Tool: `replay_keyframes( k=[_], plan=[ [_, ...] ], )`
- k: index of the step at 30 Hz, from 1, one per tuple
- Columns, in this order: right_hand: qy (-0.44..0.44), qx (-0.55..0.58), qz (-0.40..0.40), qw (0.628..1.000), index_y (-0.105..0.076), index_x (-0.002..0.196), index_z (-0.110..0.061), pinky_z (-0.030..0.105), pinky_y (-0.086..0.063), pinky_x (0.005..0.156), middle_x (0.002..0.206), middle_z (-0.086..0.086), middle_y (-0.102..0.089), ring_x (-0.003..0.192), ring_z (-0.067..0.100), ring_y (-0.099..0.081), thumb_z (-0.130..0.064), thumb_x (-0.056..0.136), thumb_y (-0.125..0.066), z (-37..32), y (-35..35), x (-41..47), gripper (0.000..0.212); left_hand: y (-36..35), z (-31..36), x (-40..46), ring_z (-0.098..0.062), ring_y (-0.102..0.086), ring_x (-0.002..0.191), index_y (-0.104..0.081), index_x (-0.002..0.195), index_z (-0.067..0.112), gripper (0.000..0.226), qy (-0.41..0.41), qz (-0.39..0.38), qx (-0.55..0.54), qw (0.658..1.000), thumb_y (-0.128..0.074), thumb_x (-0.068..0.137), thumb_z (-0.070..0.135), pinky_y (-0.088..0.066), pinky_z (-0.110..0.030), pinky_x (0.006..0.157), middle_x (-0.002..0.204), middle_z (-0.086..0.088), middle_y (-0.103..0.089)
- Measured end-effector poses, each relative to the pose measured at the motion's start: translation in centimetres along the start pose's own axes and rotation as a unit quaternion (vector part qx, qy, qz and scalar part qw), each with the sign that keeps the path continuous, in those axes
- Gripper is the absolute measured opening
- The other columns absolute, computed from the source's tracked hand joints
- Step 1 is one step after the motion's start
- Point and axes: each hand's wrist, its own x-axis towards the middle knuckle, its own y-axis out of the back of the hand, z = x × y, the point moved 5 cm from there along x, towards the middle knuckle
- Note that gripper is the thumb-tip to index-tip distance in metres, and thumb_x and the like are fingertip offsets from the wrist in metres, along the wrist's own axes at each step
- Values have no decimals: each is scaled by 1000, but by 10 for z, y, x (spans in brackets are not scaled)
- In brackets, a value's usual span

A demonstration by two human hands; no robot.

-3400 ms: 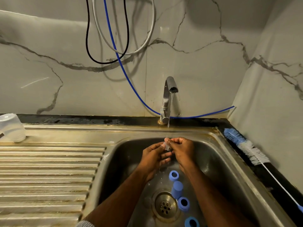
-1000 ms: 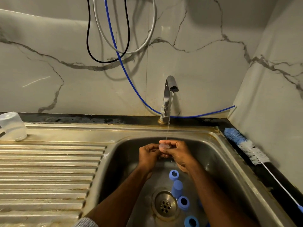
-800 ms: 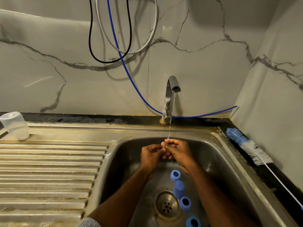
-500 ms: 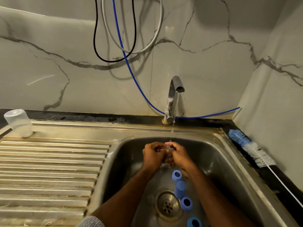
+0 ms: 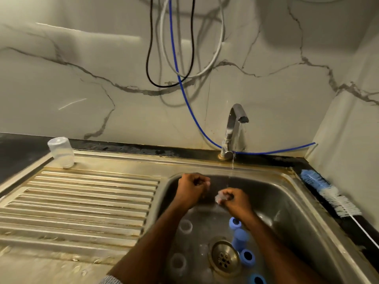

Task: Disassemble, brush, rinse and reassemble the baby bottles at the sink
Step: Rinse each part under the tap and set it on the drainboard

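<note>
Hands parted: left hand (image 5: 191, 189) fisted (contents unclear), right hand (image 5: 235, 200) pinching clear teat (image 5: 220, 198) under tap (image 5: 235, 128).

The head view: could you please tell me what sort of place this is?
Likely a home kitchen sink area: a stainless sink with ribbed drainboard, a running tap, and a bottle brush on the counter.
</note>
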Motion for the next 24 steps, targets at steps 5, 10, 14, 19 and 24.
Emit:
replay_keyframes(
  k=[5, 10, 14, 19, 24],
  plan=[
    [55, -94, -63, 992, -76, 85, -28, 32, -57, 79, 82, -11, -74, 80, 4, -69, -38, 80, -79, -30, -36, -6, 12, 106, 2, -24, -1, -69, 78, -75, 96, 17, 6, -47, 13, 111, 993, -69, 95, 17, -58, -20, 73, 84, 7, -73],
    [120, -66, 12, 990, -73, 97, -28, 28, -55, 78, 95, -6, -72, 86, 11, -66, -28, 82, -81, -88, -65, -5, 17, 224, -23, -34, 4, -66, 66, -77, 89, 15, 3, -4, 96, 184, 978, -75, 90, 14, -50, -12, 64, 75, 8, -72],
    [202, -39, -1, 979, -68, 96, -27, 17, -47, 69, 93, -4, -69, 83, 11, -63, -26, 81, -80, -177, -110, 1, 19, 284, -40, -38, -1, -69, 68, -78, 87, 15, 3, 21, 133, 209, 969, -76, 88, 14, -55, -20, 69, 78, 6, -75],
    [228, -74, -73, 968, -70, 89, -23, 28, -55, 72, 87, -5, -70, 81, 14, -65, -27, 81, -70, -253, -205, 13, 9, 331, -58, -41, -5, -69, 76, -78, 87, 15, 3, 53, 161, 231, 958, -75, 89, 16, -49, -14, 69, 83, 3, -74],
    [217, -100, -73, 968, -69, 91, -25, 33, -57, 80, 91, -4, -70, 88, 17, -66, -20, 81, -69, -289, -270, 30, 11, 362, -79, -47, -3, -67, 76, -78, 86, 13, 2, 88, 176, 230, 953, -76, 87, 13, -48, -15, 69, 79, 5, -73]
  ],
)
